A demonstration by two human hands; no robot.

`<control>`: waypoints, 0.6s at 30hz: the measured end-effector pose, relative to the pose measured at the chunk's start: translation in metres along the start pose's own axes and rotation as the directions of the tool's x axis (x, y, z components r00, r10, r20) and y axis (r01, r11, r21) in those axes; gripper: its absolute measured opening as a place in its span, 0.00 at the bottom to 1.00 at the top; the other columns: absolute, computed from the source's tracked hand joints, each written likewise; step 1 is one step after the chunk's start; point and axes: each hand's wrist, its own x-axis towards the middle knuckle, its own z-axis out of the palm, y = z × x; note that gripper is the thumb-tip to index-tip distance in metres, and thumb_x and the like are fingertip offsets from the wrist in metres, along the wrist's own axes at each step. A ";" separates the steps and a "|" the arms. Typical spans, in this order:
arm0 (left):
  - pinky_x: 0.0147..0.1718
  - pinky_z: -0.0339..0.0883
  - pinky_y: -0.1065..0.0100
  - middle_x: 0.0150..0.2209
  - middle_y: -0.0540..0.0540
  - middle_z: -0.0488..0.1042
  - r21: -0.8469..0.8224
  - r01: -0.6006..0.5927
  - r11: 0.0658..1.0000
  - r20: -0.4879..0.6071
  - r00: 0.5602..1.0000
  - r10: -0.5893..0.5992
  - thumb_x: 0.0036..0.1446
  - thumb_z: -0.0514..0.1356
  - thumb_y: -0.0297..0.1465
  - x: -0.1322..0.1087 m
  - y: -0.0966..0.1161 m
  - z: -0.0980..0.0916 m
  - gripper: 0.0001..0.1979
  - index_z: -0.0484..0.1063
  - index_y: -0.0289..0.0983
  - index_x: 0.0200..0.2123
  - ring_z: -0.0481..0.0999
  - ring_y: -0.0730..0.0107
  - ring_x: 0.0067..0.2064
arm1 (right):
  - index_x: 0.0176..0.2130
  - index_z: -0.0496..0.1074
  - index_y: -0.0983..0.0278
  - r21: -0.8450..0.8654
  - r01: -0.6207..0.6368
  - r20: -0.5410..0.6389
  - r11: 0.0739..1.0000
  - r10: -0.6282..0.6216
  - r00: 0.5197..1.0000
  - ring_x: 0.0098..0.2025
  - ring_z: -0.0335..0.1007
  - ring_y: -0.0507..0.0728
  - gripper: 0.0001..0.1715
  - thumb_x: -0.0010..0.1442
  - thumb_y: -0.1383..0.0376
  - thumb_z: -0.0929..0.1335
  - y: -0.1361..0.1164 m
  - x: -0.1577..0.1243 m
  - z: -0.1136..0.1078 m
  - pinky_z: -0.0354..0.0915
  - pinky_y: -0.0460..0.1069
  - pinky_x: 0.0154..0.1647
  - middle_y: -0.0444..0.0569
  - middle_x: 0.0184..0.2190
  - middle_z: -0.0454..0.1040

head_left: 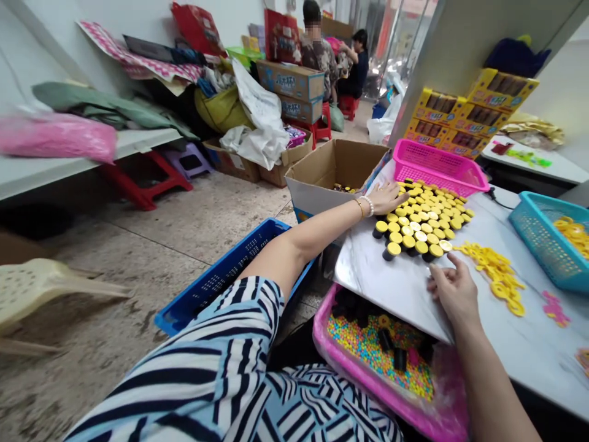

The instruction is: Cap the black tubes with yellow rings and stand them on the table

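Many small black tubs with yellow lids (421, 230) stand upright, packed together on the white marbled table (368, 264). My left hand (385, 197), wearing a bead bracelet, lies with stretched fingers against the far left side of the group. My right hand (455, 291) is by the near edge of the group, its fingers loosely bent and apart, with nothing seen in them. Yellow plastic rings (494, 270) lie in a pile to the right of the tubs. Below the table edge, a pink tray (322, 334) holds colourful beads (363, 347) and several black tubs (400, 359).
A pink basket (442, 175) borders the tubs at the back; a teal basket (538, 245) stands right. An open carton (306, 178) and a blue crate (207, 288) are on the left. Stacked yellow boxes (464, 120) stand behind. Two people sit farther back.
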 end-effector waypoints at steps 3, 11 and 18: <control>0.75 0.27 0.38 0.77 0.37 0.47 0.089 -0.024 0.996 0.190 0.982 0.007 0.66 0.39 0.62 -0.002 0.002 -0.004 0.49 0.53 0.31 0.74 0.43 0.43 0.78 | 0.71 0.58 0.62 0.013 -0.020 0.016 1.000 0.019 1.000 0.20 0.67 0.50 0.56 0.55 0.40 0.73 0.001 0.002 0.000 0.64 0.45 0.19 0.44 0.30 0.76; 0.75 0.29 0.42 0.79 0.42 0.33 0.018 0.049 0.999 0.199 0.979 -0.052 0.67 0.26 0.58 0.012 0.006 -0.035 0.45 0.34 0.38 0.78 0.34 0.51 0.80 | 0.73 0.54 0.62 0.012 -0.043 0.030 0.999 0.043 0.999 0.19 0.66 0.50 0.59 0.55 0.40 0.73 -0.001 0.002 0.000 0.65 0.46 0.21 0.43 0.30 0.76; 0.74 0.24 0.39 0.78 0.34 0.43 0.048 0.011 0.999 0.284 0.959 -0.025 0.66 0.43 0.60 0.018 0.017 -0.017 0.47 0.51 0.31 0.74 0.39 0.45 0.79 | 0.74 0.52 0.64 0.046 -0.051 0.047 0.998 0.049 0.998 0.19 0.66 0.51 0.61 0.55 0.41 0.73 -0.006 0.000 0.001 0.65 0.46 0.20 0.44 0.29 0.76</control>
